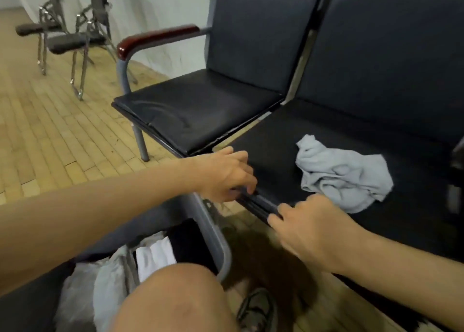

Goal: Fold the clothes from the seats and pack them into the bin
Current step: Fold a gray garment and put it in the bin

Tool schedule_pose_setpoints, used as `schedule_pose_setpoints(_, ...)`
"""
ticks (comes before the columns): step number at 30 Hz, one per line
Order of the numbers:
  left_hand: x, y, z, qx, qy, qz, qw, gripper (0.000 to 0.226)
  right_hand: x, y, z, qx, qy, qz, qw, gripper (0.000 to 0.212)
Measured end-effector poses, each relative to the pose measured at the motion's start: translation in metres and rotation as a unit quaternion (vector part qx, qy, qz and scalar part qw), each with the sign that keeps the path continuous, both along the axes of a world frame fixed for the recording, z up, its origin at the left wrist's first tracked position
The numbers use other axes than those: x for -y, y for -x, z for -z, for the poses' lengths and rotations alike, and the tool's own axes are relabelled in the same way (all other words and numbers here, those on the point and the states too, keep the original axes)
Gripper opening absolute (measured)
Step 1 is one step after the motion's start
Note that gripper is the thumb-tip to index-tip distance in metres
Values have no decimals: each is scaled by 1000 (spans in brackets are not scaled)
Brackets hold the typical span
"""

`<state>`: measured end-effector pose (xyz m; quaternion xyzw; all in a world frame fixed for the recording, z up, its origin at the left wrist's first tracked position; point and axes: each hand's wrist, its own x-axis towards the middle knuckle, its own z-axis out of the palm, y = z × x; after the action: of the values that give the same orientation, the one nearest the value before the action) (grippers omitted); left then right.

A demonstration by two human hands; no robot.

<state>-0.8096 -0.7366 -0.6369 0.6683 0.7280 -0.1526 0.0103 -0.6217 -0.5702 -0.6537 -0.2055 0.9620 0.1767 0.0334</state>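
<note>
Left hand (pixel 226 174): your fingers curl over the seat (pixel 288 156) front edge.
Right hand (pixel 303 227): likewise gripping that edge.
Grey cloth (pixel 344 174): crumpled on the seat.

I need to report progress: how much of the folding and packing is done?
Done: folded white and dark clothes already lie in the bin. In hand: nothing; the left hand and right hand are at the front edge of the seat, gripping no cloth. Left: one crumpled grey garment on that seat, unfolded.
</note>
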Motion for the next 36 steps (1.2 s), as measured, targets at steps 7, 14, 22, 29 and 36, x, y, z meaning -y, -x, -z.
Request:
schedule_pose_setpoints(7,-136,-48,-44,-10,-103,63,993,31,-136,-84,-33,-112,-36,193,974,38)
schedule_pose_setpoints(14,-223,-75,-27,-77,-89,3,993,39,-233,-162,-30,4,-25,392,920,36)
schedule_pose_setpoints(22,-209,-87,35,-201,2,-115,973,46,-245,-174,-14,32,23,429,903,34)
schedule_pose_setpoints(29,-192,-81,11,-157,-71,-159,972,34,-228,-137,-25,21,50,415,908,33)
schedule_pose_setpoints(36,-210,-74,30,-123,-57,-129,982,48,-197,-94,-30,13,51,390,919,35)
